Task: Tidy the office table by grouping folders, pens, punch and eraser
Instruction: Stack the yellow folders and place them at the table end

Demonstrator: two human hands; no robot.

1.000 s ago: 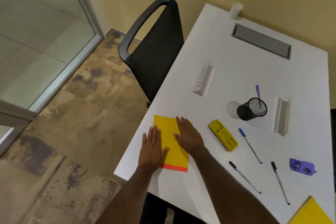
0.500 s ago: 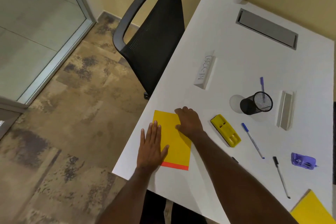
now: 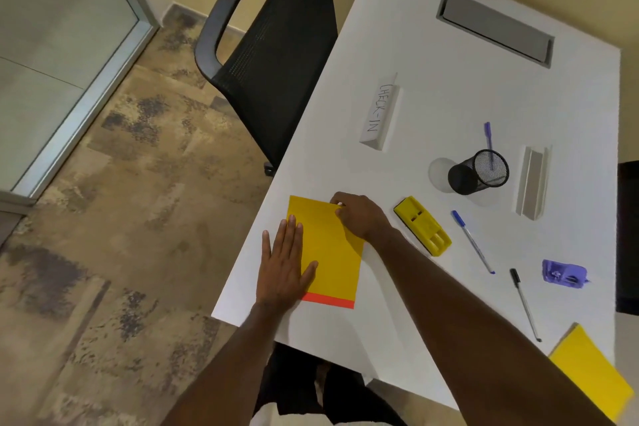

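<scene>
White table: bears all items. Yellow folder, near front left corner, red strip at near edge; left hand flat and spread on its left side, right hand curled, pinching its far right corner. Second yellow folder, front right edge. Yellow eraser beside right wrist. Mesh pen cup, tipped. Purple punch. Blue pen; black pen.

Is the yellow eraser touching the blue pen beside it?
Apart. The head view shows bare white table between the yellow eraser and the blue pen along their whole lengths.
</scene>
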